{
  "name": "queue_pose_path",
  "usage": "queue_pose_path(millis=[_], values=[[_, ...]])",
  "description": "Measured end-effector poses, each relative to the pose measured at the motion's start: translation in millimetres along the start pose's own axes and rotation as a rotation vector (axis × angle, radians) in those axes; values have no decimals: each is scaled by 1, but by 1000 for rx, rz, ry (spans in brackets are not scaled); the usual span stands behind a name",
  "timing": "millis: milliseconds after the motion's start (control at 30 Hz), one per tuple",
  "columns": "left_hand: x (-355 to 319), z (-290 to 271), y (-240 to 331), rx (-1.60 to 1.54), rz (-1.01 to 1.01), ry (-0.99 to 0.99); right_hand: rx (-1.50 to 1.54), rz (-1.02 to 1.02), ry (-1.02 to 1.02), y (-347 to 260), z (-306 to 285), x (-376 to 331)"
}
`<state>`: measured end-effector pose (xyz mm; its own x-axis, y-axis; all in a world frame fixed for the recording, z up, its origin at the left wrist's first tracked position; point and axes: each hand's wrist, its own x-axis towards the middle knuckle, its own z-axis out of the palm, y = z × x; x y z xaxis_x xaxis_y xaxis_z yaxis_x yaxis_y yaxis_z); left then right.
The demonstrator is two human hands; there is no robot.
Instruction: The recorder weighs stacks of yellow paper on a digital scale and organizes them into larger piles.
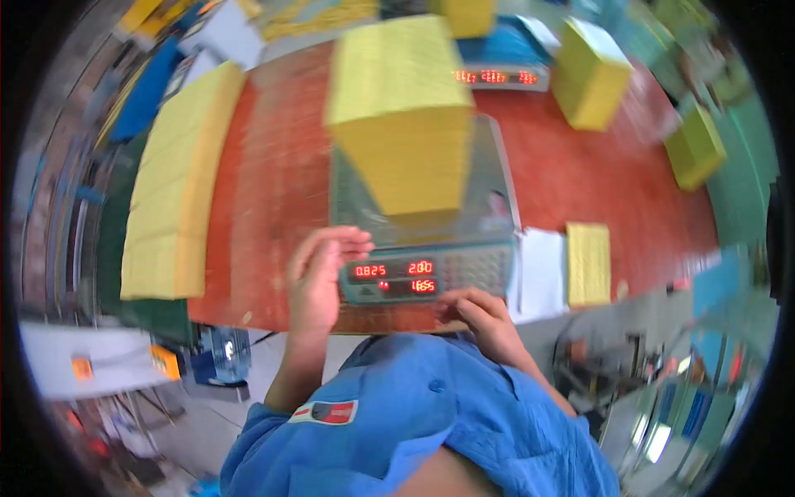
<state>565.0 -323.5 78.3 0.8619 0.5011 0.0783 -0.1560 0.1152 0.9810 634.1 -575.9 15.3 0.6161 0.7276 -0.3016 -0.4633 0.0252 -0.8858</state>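
Head view: both hands flank the scale [426, 277], yellow stack [406, 124] ungripped.

A red worktop [273, 190] carries a scale [426, 248] near its front edge, a tall yellow stack [402, 116] on the pan. A long yellow stack [178, 186] lies along the left side. Right of the scale lie white paper [538, 269] and a thin yellow pad [588, 263]. Further back stand a second scale [505, 76] and yellow blocks [590, 74], [696, 147].
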Motion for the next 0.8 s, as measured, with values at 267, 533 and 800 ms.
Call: queue_pose_path(millis=[267,533,800], values=[[-7,-99,5,-109,-19,164,100,278,-179,7,101,44],[2,-227,4,-48,-63,390,50,298,-336,50,198,116],[79,-252,-19,132,-68,164,-468,-38,-249,114,228,142]])
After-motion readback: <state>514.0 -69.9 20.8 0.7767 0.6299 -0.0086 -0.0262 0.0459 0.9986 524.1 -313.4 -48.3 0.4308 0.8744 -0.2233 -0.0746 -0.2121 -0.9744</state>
